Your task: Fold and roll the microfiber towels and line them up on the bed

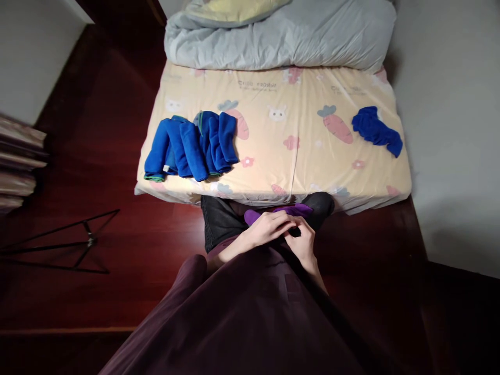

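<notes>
We have the purple cloth pinched in the closed fingers of both our left hand and right hand, apparently mid-fold; we'd judge the next move needs a steady, matched grip.

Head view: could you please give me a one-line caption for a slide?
Both hands, left hand and right hand, hold a purple cloth before a carrot-print mattress bearing folded blue cloths.

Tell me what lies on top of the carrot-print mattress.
On the mattress: a row of blue cloths at left, one crumpled blue cloth at right, a grey duvet at the far end. What the duvet covers is hidden.
</notes>
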Demonstrator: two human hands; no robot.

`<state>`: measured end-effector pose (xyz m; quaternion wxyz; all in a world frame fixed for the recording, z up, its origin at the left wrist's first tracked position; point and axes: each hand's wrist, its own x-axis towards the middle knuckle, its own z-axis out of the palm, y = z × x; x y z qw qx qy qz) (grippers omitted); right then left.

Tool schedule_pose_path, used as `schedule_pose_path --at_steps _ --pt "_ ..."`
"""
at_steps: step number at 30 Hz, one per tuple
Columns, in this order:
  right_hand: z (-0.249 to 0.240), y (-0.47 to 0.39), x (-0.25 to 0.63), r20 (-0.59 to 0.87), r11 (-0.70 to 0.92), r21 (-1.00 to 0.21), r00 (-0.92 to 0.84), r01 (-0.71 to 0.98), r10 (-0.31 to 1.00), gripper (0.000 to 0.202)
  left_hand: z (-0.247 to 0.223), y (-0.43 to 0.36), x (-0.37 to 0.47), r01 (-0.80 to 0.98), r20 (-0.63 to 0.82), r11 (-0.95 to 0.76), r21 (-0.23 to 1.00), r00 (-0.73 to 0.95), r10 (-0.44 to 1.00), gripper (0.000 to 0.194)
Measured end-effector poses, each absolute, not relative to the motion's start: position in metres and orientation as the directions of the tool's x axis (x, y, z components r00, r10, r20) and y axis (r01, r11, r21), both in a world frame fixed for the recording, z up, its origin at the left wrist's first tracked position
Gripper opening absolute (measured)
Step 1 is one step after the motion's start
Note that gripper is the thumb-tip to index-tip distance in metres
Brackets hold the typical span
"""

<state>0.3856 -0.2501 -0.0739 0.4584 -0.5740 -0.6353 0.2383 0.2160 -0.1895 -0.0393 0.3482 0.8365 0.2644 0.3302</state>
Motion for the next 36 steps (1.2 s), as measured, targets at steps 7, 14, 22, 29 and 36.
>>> schedule_pose_path --at_steps 7,14,22,29,36 --pt "-0.084 -0.24 0.382 0.391 0.207 -0.771 0.191 0.602 0.9 0.006 -0.04 -0.192 0.207 0.147 0.28 -0.462 0.874 0.626 0.728 0.024" --pt "-0.091 -0.225 0.394 0.433 0.174 -0.704 0.221 0.689 0.874 0.013 -0.032 -0.195 0.187 0.197 0.196 -0.415 0.888 0.655 0.729 0.023" --pt "-0.101 -0.206 0.424 0.495 0.129 -0.62 0.258 0.774 0.83 0.021 -0.014 -0.199 0.158 0.239 0.224 -0.443 0.864 0.606 0.764 0.016" --pt "-0.08 -0.218 0.458 0.682 0.165 -0.498 0.267 0.851 0.681 0.024 -0.029 -0.185 0.131 0.368 0.178 -0.475 0.799 0.609 0.773 0.022" --pt "-0.041 -0.227 0.509 0.898 -0.21 -0.32 0.366 0.924 0.242 0.043 -0.046 -0.165 0.107 0.641 0.303 -0.434 0.633 0.311 0.901 0.025"
